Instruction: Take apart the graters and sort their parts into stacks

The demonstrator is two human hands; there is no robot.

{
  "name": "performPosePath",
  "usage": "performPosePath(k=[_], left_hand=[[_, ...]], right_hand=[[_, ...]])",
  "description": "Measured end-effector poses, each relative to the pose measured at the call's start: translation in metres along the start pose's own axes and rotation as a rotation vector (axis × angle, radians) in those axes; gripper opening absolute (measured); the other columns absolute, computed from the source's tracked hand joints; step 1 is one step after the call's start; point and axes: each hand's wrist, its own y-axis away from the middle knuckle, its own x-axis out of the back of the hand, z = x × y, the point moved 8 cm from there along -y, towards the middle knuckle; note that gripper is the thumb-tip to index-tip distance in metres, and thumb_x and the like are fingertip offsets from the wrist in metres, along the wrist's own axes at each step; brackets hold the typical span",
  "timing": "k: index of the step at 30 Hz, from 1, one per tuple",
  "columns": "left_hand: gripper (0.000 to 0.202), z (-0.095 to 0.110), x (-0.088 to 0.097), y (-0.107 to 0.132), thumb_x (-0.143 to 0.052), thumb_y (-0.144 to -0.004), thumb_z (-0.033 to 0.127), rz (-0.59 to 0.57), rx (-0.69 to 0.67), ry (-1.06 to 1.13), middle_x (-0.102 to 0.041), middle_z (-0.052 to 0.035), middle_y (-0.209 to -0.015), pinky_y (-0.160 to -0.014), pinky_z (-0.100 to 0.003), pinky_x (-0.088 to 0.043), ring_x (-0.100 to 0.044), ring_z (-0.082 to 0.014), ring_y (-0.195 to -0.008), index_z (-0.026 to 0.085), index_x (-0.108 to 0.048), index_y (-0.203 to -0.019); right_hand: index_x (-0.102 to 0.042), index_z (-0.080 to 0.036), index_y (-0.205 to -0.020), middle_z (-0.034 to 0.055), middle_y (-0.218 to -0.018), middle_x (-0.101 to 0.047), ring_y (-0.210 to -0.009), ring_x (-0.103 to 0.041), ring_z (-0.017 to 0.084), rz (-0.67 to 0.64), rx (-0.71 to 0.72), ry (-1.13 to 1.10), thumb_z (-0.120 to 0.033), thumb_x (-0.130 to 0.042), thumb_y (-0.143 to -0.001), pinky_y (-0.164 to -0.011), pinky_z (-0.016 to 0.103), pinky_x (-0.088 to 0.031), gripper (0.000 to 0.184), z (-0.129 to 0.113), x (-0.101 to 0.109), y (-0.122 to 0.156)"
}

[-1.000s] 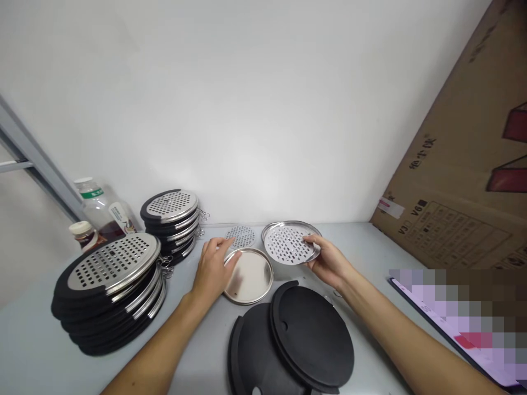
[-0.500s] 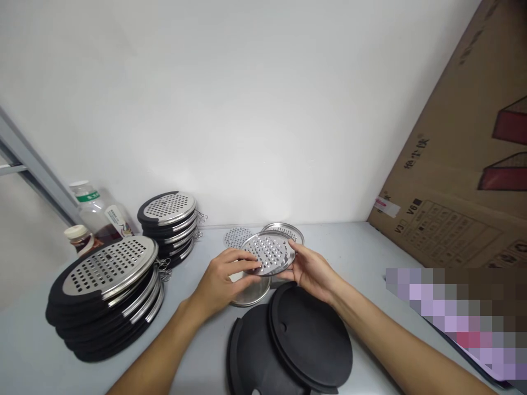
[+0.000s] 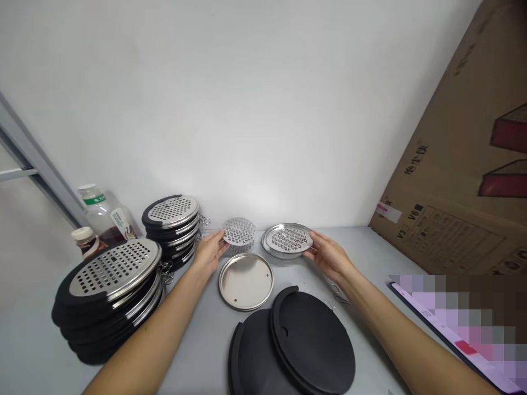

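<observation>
On the grey worktop (image 3: pixel 362 258), head view: both bare forearms reach in from the bottom corners toward the white wall (image 3: pixel 230 109), the hands well apart.

Left hand (image 3: pixel 209 253): fingers (image 3: pixel 219 239) extended, their tips at the edge of a small perforated steel disc (image 3: pixel 239 231). They touch it, but whether they pinch it or only rest there, I cannot tell.

Right hand (image 3: pixel 329 258): fingers (image 3: pixel 315 241) spread and lying against the rim of a perforated steel plate (image 3: pixel 287 240). The hand is not clenched; whether it grips, I cannot tell.

Lie of the things: both pieces are round, so neither has a long axis. The disc lies ahead and inward of the left hand, the plate ahead and inward of the right, each nearest its own hand, with a narrow gap between them.

Between the arms: a plain steel pan (image 3: pixel 246 281) lies flat, nearer the left hand, with two black rubber-edged backing discs (image 3: pixel 313 343) overlapping below it.

Rest: two stacks of black-backed steel graters (image 3: pixel 111 280) (image 3: pixel 173 216) stand left, beyond them a clear plastic bottle (image 3: pixel 101 211) and a small capped bottle (image 3: pixel 85 241). A wire clip (image 3: pixel 340 293) lies under the right forearm's line, a cardboard carton (image 3: pixel 448 164) leans right, and a pixelated tablet (image 3: pixel 453 334) lies at lower right.
</observation>
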Motion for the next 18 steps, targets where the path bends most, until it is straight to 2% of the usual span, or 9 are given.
performPosePath(k=[5, 9, 13, 18], left_hand=[[0.033, -0.024, 0.010, -0.015, -0.058, -0.093, 0.032, 0.010, 0.138, 0.050, -0.060, -0.0096, -0.119, -0.083, -0.042, -0.055, -0.063, -0.0217, -0.100, 0.015, -0.057, -0.121], [0.034, -0.031, 0.013, -0.018, -0.059, -0.093, 0.032, 0.014, 0.164, 0.053, -0.060, -0.0103, -0.122, -0.085, -0.043, -0.054, -0.062, -0.0226, -0.102, 0.015, -0.057, -0.122], [0.034, -0.035, 0.013, -0.022, -0.059, -0.092, 0.032, 0.028, 0.154, 0.025, -0.059, -0.0105, -0.122, -0.085, -0.043, -0.054, -0.062, -0.0228, -0.102, 0.015, -0.057, -0.122], [0.035, -0.039, 0.017, -0.029, -0.059, -0.092, 0.032, 0.027, 0.126, -0.099, -0.059, -0.0108, -0.122, -0.086, -0.043, -0.054, -0.062, -0.0230, -0.103, 0.015, -0.056, -0.123]], right_hand=[[-0.060, -0.017, -0.115, 0.0025, -0.077, -0.075, -0.058, -0.070, 0.016, 0.032, 0.048, -0.005, -0.011, -0.075, -0.075, -0.046, 0.022, -0.059, 0.043, 0.002, 0.007, -0.017], [-0.060, -0.015, -0.112, 0.0019, -0.073, -0.074, -0.056, -0.070, 0.015, 0.065, 0.056, 0.072, -0.009, -0.074, -0.074, -0.045, 0.021, -0.059, 0.041, 0.009, 0.008, -0.025], [-0.062, -0.013, -0.107, 0.0050, -0.076, -0.075, -0.062, -0.072, 0.016, 0.070, 0.067, 0.197, -0.010, -0.070, -0.078, -0.054, 0.025, -0.062, 0.030, 0.010, 0.007, -0.027], [-0.066, -0.011, -0.103, 0.0105, -0.085, -0.076, -0.074, -0.073, 0.021, 0.093, 0.166, 0.447, -0.018, -0.069, -0.079, -0.069, 0.031, -0.061, 0.025, 0.005, 0.011, -0.031]])
